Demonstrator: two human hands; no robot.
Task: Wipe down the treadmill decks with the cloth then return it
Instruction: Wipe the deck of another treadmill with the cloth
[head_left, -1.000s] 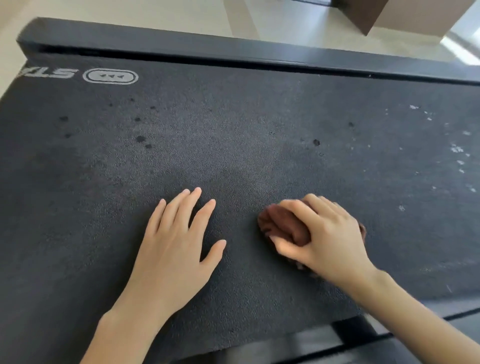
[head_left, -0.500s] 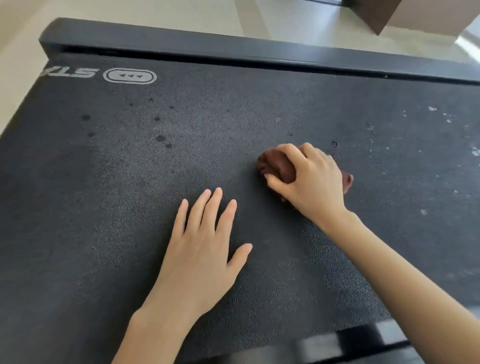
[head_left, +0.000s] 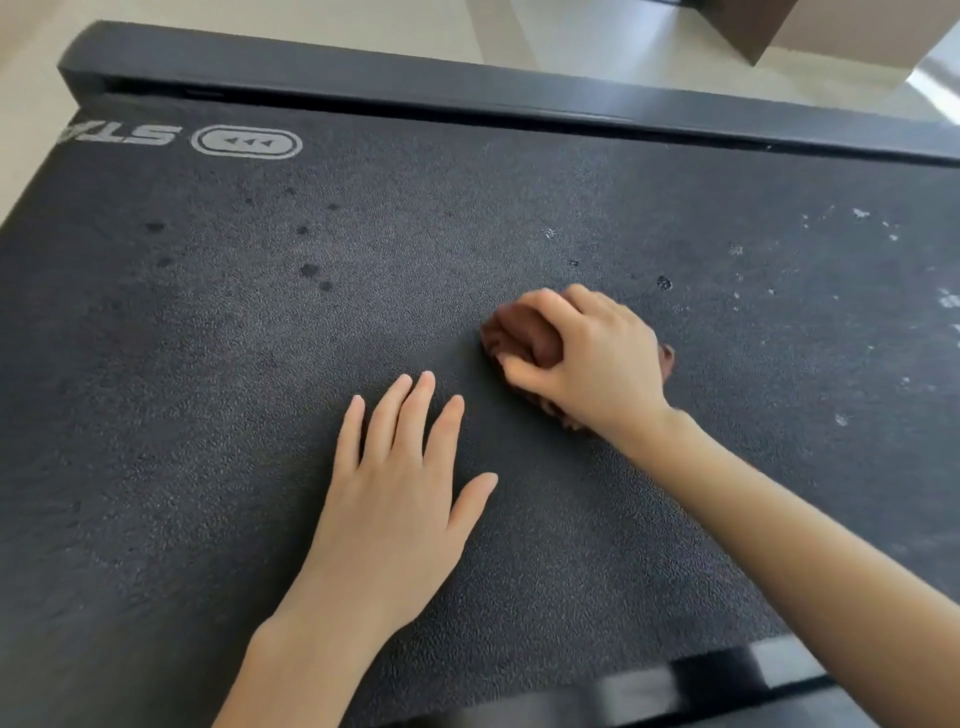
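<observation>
My right hand (head_left: 597, 364) grips the bunched brown cloth (head_left: 519, 332) against the speckled black treadmill deck (head_left: 208, 415); my left hand (head_left: 395, 499) lies flat, fingers straight, beside it. Pale floor (head_left: 571, 36) beyond.

Black, coarse-textured treadmill deck belt (head_left: 197, 426) is seen lying flat, filling most of the view. A white oval logo (head_left: 247, 143) with three arrowheads is printed near its far left corner. Dark round spots (head_left: 310, 269) are noted on the far left part, white flecks (head_left: 860, 213) on the far right. Small reddish-brown cloth (head_left: 519, 332) is bunched into a wad, pressed onto the belt near mid-deck, gripped and largely covered by the right hand (head_left: 597, 364).
</observation>
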